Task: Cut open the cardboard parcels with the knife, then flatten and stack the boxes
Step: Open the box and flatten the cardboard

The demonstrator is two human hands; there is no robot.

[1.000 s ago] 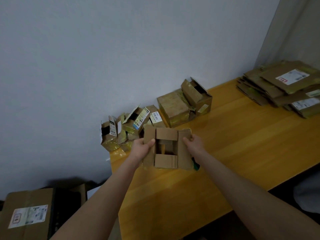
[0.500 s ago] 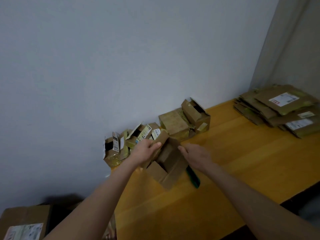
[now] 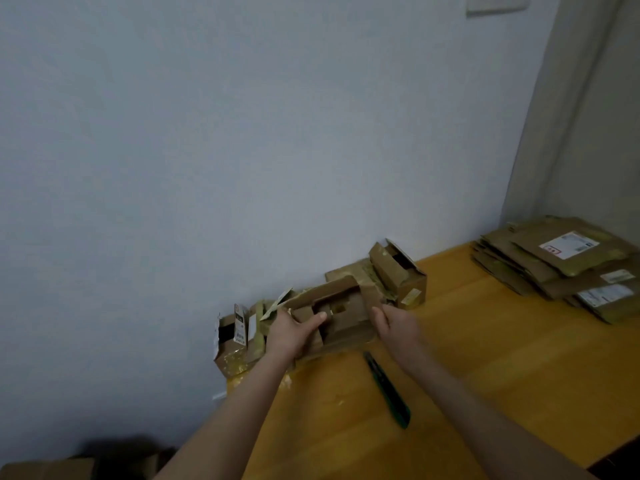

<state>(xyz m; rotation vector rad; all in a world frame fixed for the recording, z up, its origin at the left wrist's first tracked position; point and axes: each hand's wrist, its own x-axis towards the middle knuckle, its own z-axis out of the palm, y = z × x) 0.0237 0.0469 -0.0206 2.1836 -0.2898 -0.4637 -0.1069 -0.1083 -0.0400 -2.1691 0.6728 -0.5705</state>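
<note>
head view
opened box (image 3: 346, 315): held tilted just above the back left of the table, flaps spread and the open face turned to the camera; its far edge is close to the parcels along the wall.
left hand (image 3: 294, 332): grips the box's left side, thumb across an inner flap, fingers curled round the edge.
right hand (image 3: 396, 327): at the box's right edge with the thumb up beside it; blurred, so I cannot tell whether the fingers clamp the card.
knife (image 3: 388, 389): green, flat on the table just in front of the box, between the forearms, touching neither.
table (image 3: 502, 382): yellow wood; the left edge runs under the left forearm, and a broad stretch of wood shows between knife and stack.
small parcels (image 3: 235, 336): crowded at the back left corner.
larger open box (image 3: 401, 275): against the wall, just behind the held box.
flattened stack (image 3: 561, 265): far right, well apart from both hands.
</note>
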